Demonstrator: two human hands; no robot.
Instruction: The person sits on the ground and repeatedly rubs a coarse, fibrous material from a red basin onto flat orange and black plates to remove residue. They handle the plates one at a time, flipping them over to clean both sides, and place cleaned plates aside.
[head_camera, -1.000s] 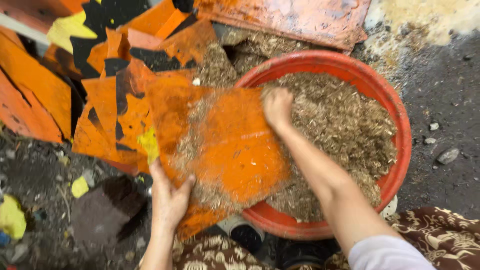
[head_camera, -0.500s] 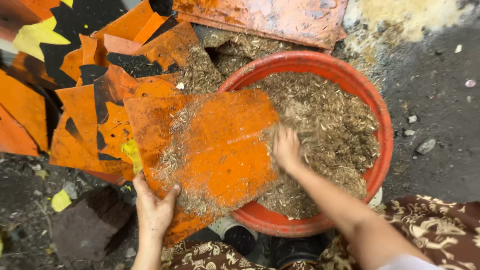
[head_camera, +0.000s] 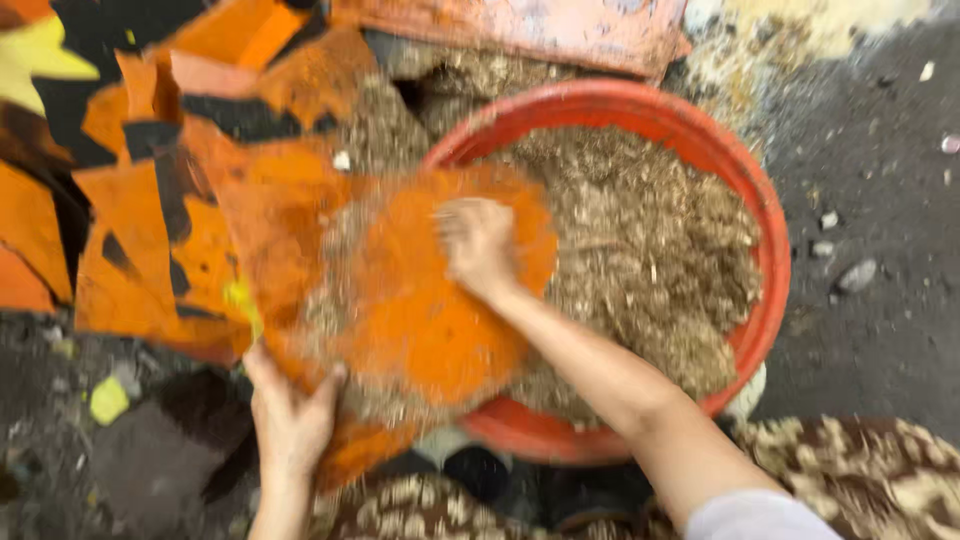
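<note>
The orange sheet (head_camera: 400, 300) lies tilted across the near-left rim of the red basin (head_camera: 765, 230), its long axis running from the lower left up toward the basin's middle. The left hand (head_camera: 290, 420) grips the sheet's low near corner, fingers curled under its edge. The right hand (head_camera: 478, 245), nearer the basin, rests flat and loosely spread on the sheet's upper part, on the tan sawdust-like chaff (head_camera: 650, 260). Motion blur hides finer finger detail.

Sheet (head_camera: 400, 300) over tub (head_camera: 765, 230) rim, husks (head_camera: 650, 250) inside
</note>
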